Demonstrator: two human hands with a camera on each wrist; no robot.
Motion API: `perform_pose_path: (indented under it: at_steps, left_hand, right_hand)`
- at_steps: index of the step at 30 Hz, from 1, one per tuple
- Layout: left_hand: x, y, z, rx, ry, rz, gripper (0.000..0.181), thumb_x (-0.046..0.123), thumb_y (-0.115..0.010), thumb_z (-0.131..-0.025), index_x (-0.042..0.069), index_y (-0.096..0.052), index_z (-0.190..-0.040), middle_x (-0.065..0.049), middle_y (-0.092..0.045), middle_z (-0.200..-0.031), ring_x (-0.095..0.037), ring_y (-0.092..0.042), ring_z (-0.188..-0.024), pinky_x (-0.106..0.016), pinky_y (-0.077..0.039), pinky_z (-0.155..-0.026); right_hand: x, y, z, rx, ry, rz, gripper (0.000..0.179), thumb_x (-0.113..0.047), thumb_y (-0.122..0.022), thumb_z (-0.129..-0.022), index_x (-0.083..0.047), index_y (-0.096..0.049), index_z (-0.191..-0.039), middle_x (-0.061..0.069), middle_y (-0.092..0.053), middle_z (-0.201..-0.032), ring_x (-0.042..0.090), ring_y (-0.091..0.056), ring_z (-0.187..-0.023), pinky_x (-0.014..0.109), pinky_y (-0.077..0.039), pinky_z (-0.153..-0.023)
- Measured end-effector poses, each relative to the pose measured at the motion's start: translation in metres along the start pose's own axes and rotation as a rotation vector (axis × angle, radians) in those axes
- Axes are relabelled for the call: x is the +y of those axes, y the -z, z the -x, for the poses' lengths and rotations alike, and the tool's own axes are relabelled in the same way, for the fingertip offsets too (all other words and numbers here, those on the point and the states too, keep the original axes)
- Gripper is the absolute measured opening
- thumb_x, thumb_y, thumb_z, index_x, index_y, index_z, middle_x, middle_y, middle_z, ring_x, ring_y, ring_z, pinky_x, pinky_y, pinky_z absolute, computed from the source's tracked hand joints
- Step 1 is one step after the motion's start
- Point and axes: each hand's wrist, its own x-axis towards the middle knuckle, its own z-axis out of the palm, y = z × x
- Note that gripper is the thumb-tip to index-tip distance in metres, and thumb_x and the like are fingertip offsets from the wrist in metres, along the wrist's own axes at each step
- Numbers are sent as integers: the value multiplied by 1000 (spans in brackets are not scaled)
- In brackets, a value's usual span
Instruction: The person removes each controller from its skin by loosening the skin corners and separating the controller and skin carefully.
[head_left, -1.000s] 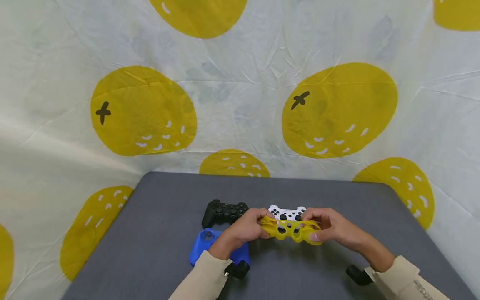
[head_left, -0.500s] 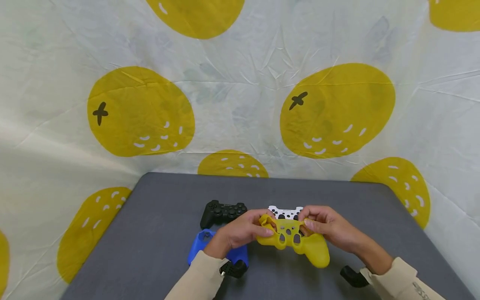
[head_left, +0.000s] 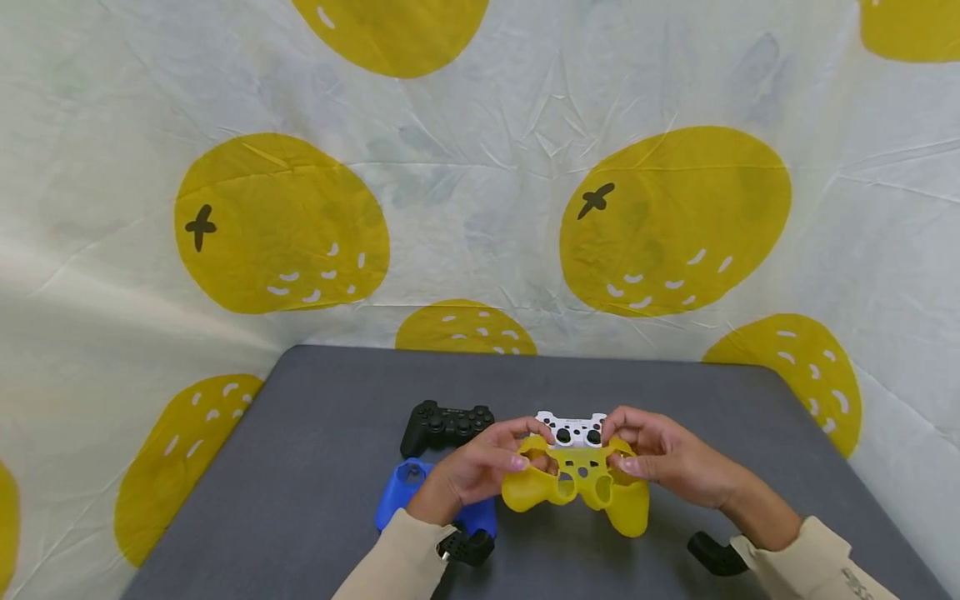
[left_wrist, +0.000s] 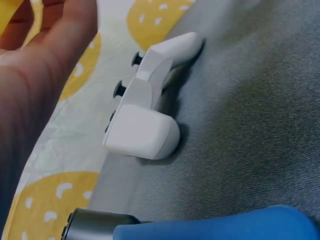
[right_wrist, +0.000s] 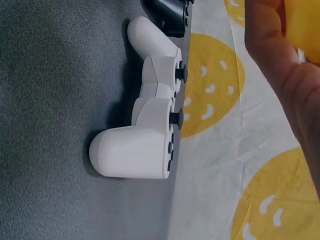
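Note:
A soft yellow game controller cover [head_left: 577, 467] with cut-out holes is held up between both hands, above the table. My left hand [head_left: 483, 460] pinches its left side, thumb in front and fingers inside the opening. On the other side my right hand [head_left: 663, 454] pinches the cover the same way. Behind the cover lies a white game controller [head_left: 572, 425] with black thumbsticks, partly hidden in the head view. Both wrist views show this white controller [left_wrist: 142, 110] on the table, apart from the hands.
A black controller [head_left: 447, 425] lies to the left of the white one. In front of it is a blue controller cover [head_left: 397, 492], partly under the left forearm. The grey table [head_left: 330, 467] meets a fruit-patterned cloth [head_left: 480, 225] at the back.
The yellow cover has turned from a folded, edge-on pose to face me, its grips now hanging down and spread apart. Both hands shifted their hold on its sides.

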Motion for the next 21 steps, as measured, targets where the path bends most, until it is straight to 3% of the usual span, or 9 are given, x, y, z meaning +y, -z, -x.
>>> perform_pose_path:
  at_steps: [2, 5, 8, 15, 19, 21]
  left_hand:
    - [1, 0, 1, 9, 16, -7, 28, 14, -64, -95, 20, -61, -121, 2, -66, -110, -11, -65, -103, -24, -58, -91]
    - [3, 0, 3, 35, 34, -26, 27, 9, -63, -98, 21, -60, -121, 1, -61, -115, -11, -65, -103, -25, -60, -85]
    - [5, -1, 4, 57, 66, -19, 27, 7, -60, -100, 22, -60, -123, -1, -58, -118, -12, -65, -104, -26, -61, -83]
    - [8, -3, 4, 113, 143, -162, 42, 13, -72, -98, 18, -54, -135, 3, -57, -130, -14, -61, -114, -26, -60, -86]
    - [11, 0, 8, 195, 143, -177, 40, 15, -73, -98, 13, -55, -134, 2, -62, -118, -12, -64, -103, -27, -62, -82]
    - [13, 1, 10, 206, 147, -174, 42, 15, -72, -97, 14, -55, -135, 2, -64, -117, -13, -65, -101, -29, -63, -81]
  right_hand:
    - [-1, 0, 1, 30, 8, 25, 30, 7, -43, -106, -7, -49, -131, 0, -60, -103, 19, -56, -91, 29, -49, -79]
    - [-2, 1, 5, 62, -9, 59, 39, 3, -52, -103, -10, -46, -139, -1, -61, -125, 18, -58, -107, 29, -55, -90]
    - [-2, 1, 8, 81, -25, 111, 53, 0, -64, -96, -10, -43, -144, -1, -52, -142, 18, -55, -121, 32, -57, -99]
    - [-1, -3, 10, 100, -38, 162, 58, 6, -68, -93, -2, -42, -144, 5, -50, -145, 17, -63, -116, 36, -63, -89]
    - [-3, -4, 13, 125, -68, 207, 59, 6, -69, -92, -6, -45, -145, 2, -48, -147, 16, -65, -119, 37, -63, -89]
    - [-3, -3, 14, 147, -85, 232, 59, 5, -69, -92, -7, -45, -145, 3, -47, -147, 18, -63, -123, 37, -63, -91]
